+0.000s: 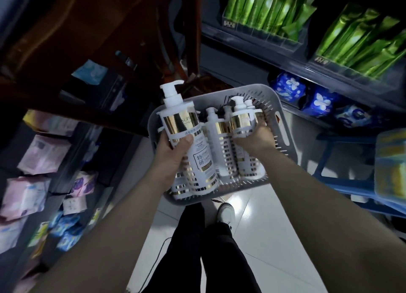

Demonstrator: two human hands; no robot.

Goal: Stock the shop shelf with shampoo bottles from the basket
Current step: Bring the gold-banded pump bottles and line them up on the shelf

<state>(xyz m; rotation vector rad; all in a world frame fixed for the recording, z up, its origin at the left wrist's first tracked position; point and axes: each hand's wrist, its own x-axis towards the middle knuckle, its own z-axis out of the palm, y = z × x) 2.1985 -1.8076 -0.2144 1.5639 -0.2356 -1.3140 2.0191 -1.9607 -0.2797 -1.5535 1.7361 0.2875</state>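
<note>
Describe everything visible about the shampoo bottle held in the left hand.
The shampoo bottle looks like white plastic, with shiny gold bands, a boxed printed label and a white pump on top. It is nearly upright, over the left side of the grey basket. The left hand grips its middle, thumb across the front.

"SUPR…" and "特研" on shampoo bottle (180, 119)

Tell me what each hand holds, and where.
The left hand grips a raised shampoo bottle around its mid-body; the right hand grips a second bottle in the basket around its upper body.
</note>
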